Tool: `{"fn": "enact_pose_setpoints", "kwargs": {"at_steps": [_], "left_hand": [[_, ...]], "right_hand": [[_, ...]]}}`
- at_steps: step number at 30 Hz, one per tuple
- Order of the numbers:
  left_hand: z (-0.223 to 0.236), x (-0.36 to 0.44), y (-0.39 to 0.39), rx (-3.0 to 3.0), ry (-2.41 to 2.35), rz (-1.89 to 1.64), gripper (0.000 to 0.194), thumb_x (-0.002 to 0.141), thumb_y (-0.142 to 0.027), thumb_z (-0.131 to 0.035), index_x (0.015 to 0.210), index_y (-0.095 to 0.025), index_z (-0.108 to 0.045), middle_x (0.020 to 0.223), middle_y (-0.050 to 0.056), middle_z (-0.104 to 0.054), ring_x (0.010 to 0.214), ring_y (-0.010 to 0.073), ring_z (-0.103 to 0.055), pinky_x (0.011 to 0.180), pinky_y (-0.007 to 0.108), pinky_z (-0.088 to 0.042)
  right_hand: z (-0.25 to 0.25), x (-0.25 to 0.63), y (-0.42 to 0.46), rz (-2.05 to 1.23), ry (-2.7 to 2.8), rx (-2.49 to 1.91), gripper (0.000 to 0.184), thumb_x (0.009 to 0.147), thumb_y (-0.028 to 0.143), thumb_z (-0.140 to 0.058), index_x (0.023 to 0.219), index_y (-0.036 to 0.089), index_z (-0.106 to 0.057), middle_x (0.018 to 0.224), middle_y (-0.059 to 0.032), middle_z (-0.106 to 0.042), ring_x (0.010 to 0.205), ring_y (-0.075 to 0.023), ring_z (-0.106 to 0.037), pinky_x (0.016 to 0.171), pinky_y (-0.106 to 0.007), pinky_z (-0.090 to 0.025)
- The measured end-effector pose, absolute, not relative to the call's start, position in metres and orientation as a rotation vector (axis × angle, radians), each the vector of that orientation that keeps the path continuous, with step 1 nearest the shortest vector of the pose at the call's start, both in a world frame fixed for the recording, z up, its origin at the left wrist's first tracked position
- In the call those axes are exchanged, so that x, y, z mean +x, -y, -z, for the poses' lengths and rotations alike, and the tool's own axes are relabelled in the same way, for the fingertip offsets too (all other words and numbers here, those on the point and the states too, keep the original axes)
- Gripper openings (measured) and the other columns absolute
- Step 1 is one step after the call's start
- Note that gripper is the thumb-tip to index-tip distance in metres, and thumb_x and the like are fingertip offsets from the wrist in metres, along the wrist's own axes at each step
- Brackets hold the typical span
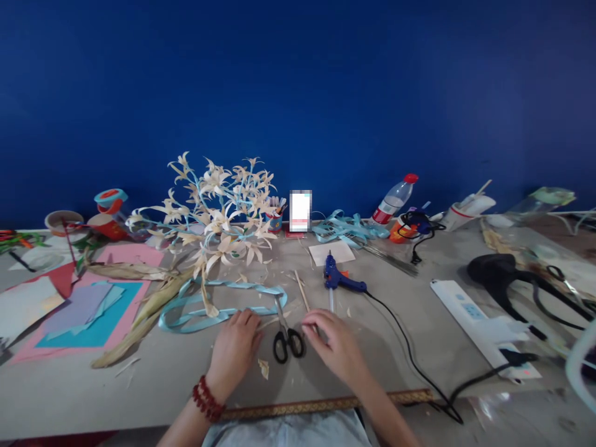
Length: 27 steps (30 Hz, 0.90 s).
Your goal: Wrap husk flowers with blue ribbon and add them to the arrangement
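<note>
My left hand (237,344) rests on the table with its fingers curled together. Whatever may lie under its fingertips is hidden. A thin pale strip and a light blue ribbon (218,318) lie just beyond it. On the right, my right hand (338,344) has thumb and fingers drawn together by the near end of a thin wooden stick (300,288); I cannot tell whether it grips the stick. Black-handled scissors (282,332) lie between my hands. Behind my left hand spreads a spray of cream flowers on light blue stems (218,211).
A blue glue gun (342,279) lies beyond my right hand, its cord running to a white power strip (479,329). Dried husks (158,304) and coloured paper (88,316) lie left. At the back stand a bottle (393,202), a phone-like screen (300,211) and more ribbon (347,228).
</note>
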<state>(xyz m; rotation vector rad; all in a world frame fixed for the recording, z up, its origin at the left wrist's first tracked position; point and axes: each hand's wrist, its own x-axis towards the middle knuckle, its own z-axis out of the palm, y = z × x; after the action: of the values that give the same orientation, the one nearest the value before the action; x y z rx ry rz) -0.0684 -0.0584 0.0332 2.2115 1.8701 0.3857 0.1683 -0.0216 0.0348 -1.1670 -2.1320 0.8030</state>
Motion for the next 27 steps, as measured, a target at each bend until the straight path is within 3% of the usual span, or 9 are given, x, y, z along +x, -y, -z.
{"fn": "enact_pose_setpoints", "kwargs": {"at_steps": [5, 18, 23, 27], "left_hand": [[-0.029, -0.063, 0.057, 2.323, -1.892, -0.219, 0.023, 0.092, -0.013, -0.040, 0.088, -0.017, -0.062, 0.091, 0.009, -0.065, 0.090, 0.0258, -0.060, 0.082, 0.040, -0.047], [-0.049, -0.091, 0.056, 2.454, -1.759, 0.030, 0.018, 0.086, -0.008, -0.048, 0.085, -0.015, -0.064, 0.089, 0.010, -0.067, 0.088, 0.0249, -0.062, 0.080, 0.037, -0.050], [-0.077, -0.116, 0.066, 2.800, -1.539, -0.384, 0.016, 0.089, -0.014, -0.049, 0.092, -0.019, -0.064, 0.092, 0.007, -0.070, 0.085, 0.0218, -0.063, 0.079, 0.035, -0.051], [-0.092, -0.109, 0.067, 3.001, -1.310, -0.785, 0.015, 0.087, -0.011, -0.055, 0.095, -0.019, -0.064, 0.091, 0.005, -0.072, 0.087, 0.0198, -0.064, 0.085, 0.036, -0.049]], "right_hand": [[-0.028, 0.148, 0.036, -0.768, 2.505, -1.009, 0.014, 0.087, 0.022, -0.062, 0.099, 0.024, -0.068, 0.111, -0.0046, -0.065, 0.105, -0.0227, -0.055, 0.091, -0.034, -0.045], [-0.027, 0.146, 0.033, -0.765, 2.524, -1.069, 0.016, 0.090, 0.024, -0.058, 0.102, 0.023, -0.069, 0.110, -0.0052, -0.065, 0.104, -0.0210, -0.055, 0.091, -0.033, -0.044], [-0.033, 0.147, 0.032, -0.933, 2.196, -1.023, 0.019, 0.093, 0.029, -0.051, 0.097, 0.022, -0.068, 0.105, -0.0069, -0.066, 0.101, -0.0215, -0.057, 0.090, -0.035, -0.043], [-0.041, 0.139, 0.030, -1.530, 1.658, -0.991, 0.040, 0.095, 0.051, -0.043, 0.089, 0.020, -0.067, 0.082, -0.0048, -0.066, 0.074, -0.0167, -0.059, 0.069, -0.029, -0.047]]}}
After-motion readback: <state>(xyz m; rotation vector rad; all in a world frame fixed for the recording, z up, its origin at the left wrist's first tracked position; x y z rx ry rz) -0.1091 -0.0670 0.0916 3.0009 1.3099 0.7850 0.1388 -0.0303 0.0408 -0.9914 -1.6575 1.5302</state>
